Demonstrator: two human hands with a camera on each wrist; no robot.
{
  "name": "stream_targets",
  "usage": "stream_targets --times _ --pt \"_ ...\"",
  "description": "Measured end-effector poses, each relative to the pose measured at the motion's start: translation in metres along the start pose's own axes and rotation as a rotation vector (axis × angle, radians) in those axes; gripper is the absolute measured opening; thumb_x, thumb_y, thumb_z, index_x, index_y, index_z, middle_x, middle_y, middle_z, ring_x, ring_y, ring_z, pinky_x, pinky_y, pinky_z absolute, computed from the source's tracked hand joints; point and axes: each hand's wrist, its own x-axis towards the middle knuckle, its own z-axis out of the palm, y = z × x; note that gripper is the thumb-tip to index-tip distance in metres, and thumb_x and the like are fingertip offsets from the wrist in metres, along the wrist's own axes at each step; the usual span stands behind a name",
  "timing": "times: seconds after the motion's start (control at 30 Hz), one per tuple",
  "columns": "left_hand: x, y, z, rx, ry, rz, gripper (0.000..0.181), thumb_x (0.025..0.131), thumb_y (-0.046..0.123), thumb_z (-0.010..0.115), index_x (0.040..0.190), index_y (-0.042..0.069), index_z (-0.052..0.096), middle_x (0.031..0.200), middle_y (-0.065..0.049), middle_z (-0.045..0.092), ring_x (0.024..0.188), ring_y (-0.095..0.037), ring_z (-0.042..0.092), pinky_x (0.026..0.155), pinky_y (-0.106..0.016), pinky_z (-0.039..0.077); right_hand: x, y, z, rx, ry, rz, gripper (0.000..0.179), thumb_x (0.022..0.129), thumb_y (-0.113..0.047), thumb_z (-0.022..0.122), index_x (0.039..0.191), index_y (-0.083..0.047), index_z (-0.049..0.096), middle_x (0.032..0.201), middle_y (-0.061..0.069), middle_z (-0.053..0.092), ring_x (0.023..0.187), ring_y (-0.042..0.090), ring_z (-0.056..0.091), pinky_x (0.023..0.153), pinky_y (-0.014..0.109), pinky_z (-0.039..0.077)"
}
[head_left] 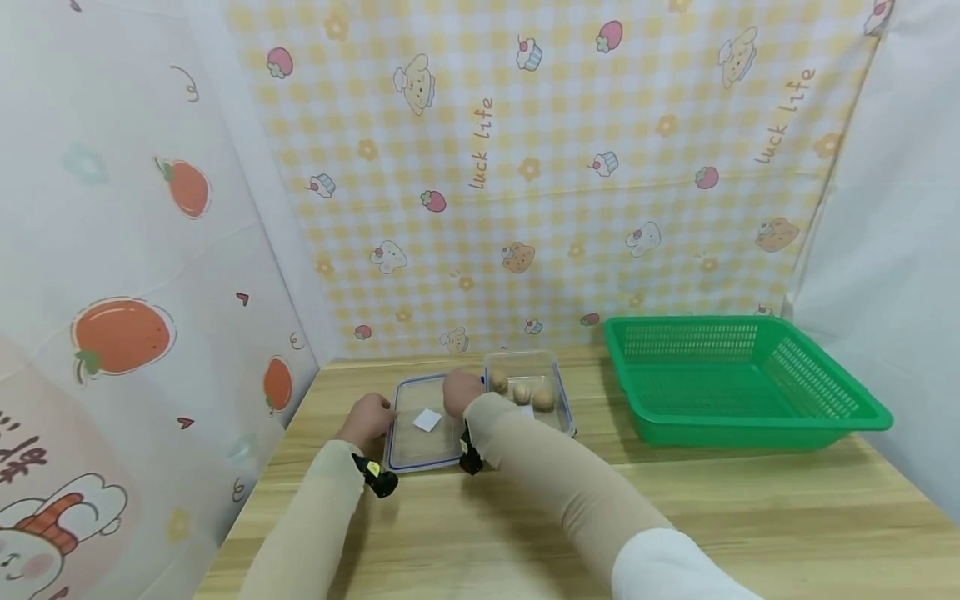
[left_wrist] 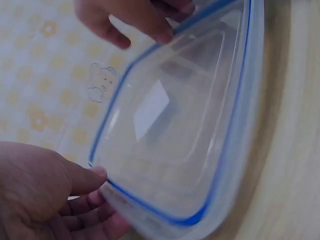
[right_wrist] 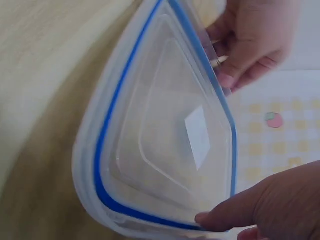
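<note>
A clear rectangular plastic food-box lid [head_left: 414, 446] with a blue seal lies at the left of the table. A white square label [head_left: 427, 419] sits on it. My left hand [head_left: 368, 418] pinches the lid's left edge; the left wrist view shows the thumb [left_wrist: 92, 180] on the rim and the other fingers curled below. On the opposite edge, my right hand [head_left: 461, 393] grips with its thumb [right_wrist: 225, 217] on top, its other fingers mostly hidden. Just right of that hand stands a clear box [head_left: 564, 400] with blue trim, holding several round brown things [head_left: 543, 398].
A large green plastic basket [head_left: 757, 429] stands at the right of the wooden table [head_left: 570, 508]. Behind the table hangs a yellow checked curtain [head_left: 570, 208], and a white printed sheet [head_left: 187, 275] runs along the left side. My right forearm crosses in front of the clear box.
</note>
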Motion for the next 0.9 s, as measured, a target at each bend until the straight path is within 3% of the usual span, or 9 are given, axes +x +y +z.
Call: stream_targets --times 0.17,0.33,0.4,0.5,0.63,0.73,0.9 --pt "-0.001 -0.002 -0.012 -0.178 -0.022 -0.009 0.029 0.098 0.004 0.058 0.119 -0.015 0.063 0.087 -0.016 0.069 0.064 -0.02 0.065 0.059 -0.033 0.058 -0.002 0.008 -0.024 0.144 -0.011 0.029 0.028 0.096 0.0 0.057 0.07 -0.008 0.061 0.065 0.005 0.061 0.049 0.013 0.052 0.047 0.025 0.047" --pt "-0.004 0.011 -0.026 -0.332 -0.053 -0.061 0.028 0.099 0.004 0.058 0.122 -0.012 0.06 0.088 -0.015 0.067 0.062 -0.018 0.064 0.061 -0.035 0.06 -0.011 0.019 -0.053 0.34 -0.067 0.103 0.01 0.091 0.004 0.061 0.084 0.0 0.066 0.068 0.014 0.066 0.04 0.016 0.059 0.037 0.024 0.044" --pt "-0.007 0.02 -0.029 -0.398 -0.072 -0.07 0.028 0.099 0.003 0.057 0.122 -0.013 0.059 0.089 -0.015 0.065 0.063 -0.017 0.064 0.063 -0.034 0.061 -0.016 0.027 -0.061 0.407 -0.063 0.112 0.007 0.088 0.005 0.063 0.084 0.0 0.064 0.07 0.014 0.066 0.043 0.017 0.061 0.04 0.026 0.048" --pt "-0.01 0.033 -0.029 -0.486 -0.098 -0.068 0.028 0.1 0.004 0.058 0.123 -0.012 0.058 0.092 -0.013 0.064 0.064 -0.016 0.065 0.062 -0.032 0.061 -0.024 0.046 -0.071 0.533 -0.086 0.13 0.022 0.085 0.004 0.067 0.07 -0.005 0.053 0.067 0.012 0.063 0.048 0.019 0.063 0.053 0.033 0.058" --pt "-0.014 0.056 -0.027 -0.558 -0.113 -0.055 0.03 0.101 0.008 0.059 0.124 -0.01 0.058 0.097 -0.014 0.063 0.066 -0.016 0.066 0.063 -0.032 0.061 -0.038 0.075 -0.084 0.777 -0.135 0.152 0.016 0.089 0.0 0.07 0.098 0.003 0.057 0.087 0.015 0.064 0.06 0.021 0.067 0.071 0.041 0.062" --pt "-0.015 0.074 -0.025 -0.569 -0.124 -0.053 0.029 0.102 0.012 0.059 0.123 -0.008 0.059 0.097 -0.012 0.061 0.066 -0.015 0.065 0.063 -0.03 0.061 -0.047 0.096 -0.091 0.938 -0.162 0.167 0.033 0.094 -0.004 0.067 0.122 0.005 0.052 0.098 0.016 0.06 0.063 0.021 0.066 0.069 0.039 0.062" --pt "-0.014 0.098 -0.017 -0.599 -0.153 -0.035 0.026 0.103 0.014 0.059 0.12 -0.006 0.061 0.095 -0.011 0.06 0.066 -0.015 0.063 0.062 -0.029 0.061 -0.062 0.124 -0.103 1.068 -0.182 0.217 0.016 0.102 -0.009 0.059 0.111 0.003 0.055 0.091 0.013 0.057 0.066 0.02 0.062 0.065 0.033 0.061"
